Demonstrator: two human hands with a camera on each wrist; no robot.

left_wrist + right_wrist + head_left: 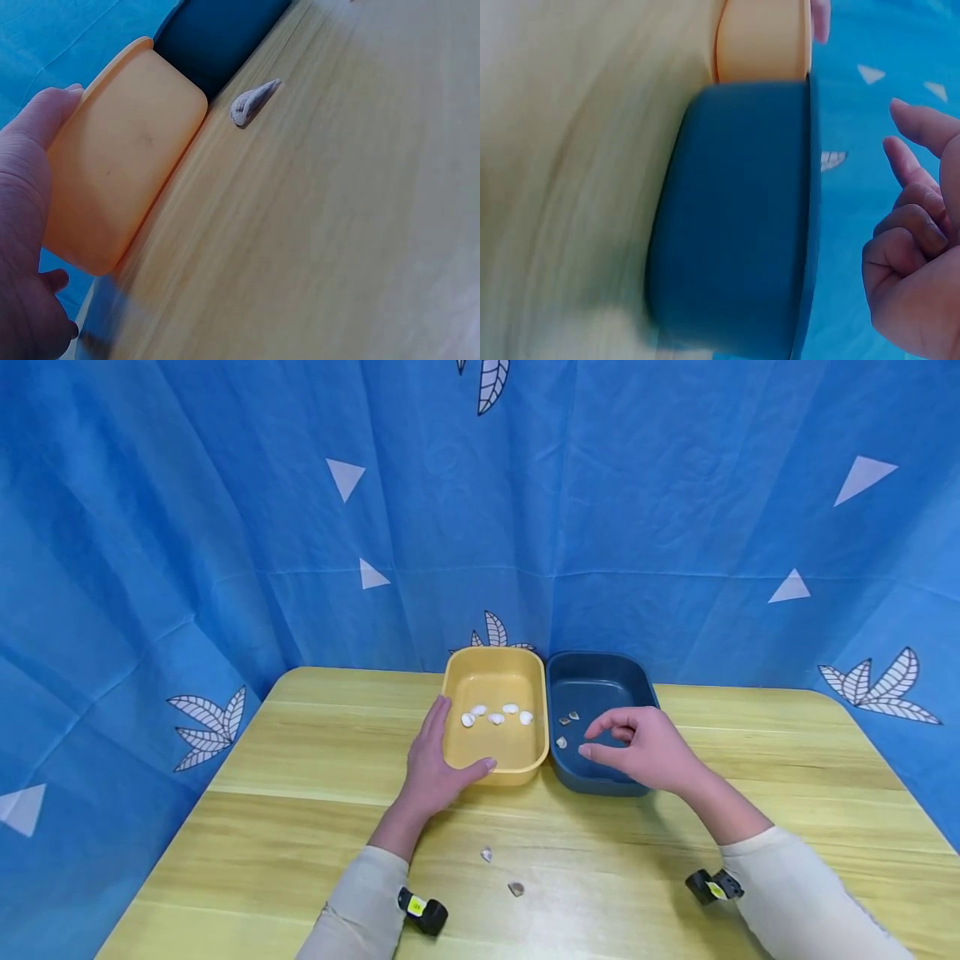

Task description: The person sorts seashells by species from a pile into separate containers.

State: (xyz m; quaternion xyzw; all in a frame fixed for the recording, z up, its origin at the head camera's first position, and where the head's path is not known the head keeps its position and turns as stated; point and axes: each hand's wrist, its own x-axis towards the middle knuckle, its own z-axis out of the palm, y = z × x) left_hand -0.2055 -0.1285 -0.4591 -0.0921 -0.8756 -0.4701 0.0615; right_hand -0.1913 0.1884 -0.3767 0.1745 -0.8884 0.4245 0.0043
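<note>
My left hand (438, 768) rests against the near left corner of a yellow tray (457, 756). Its thumb lies over the front rim; the fingers lie along the left side. Inside sit several white shells (496, 719). Over a dark blue tray (600, 787) hovers my right hand (648, 747), thumb and index finger apart with nothing seen between them, the other fingers curled. Three small shells lie at that tray's left side, one pale shell (562, 742) near the thumb tip. On the table, nearer me, are a greyish shell (486, 854) and a brown shell (516, 888).
Both trays stand side by side, near the far edge of a light wooden table (300, 827). Behind it hangs a blue curtain (637, 527) printed with leaves and triangles. Each wrist carries a small black camera, such as the left one (427, 914).
</note>
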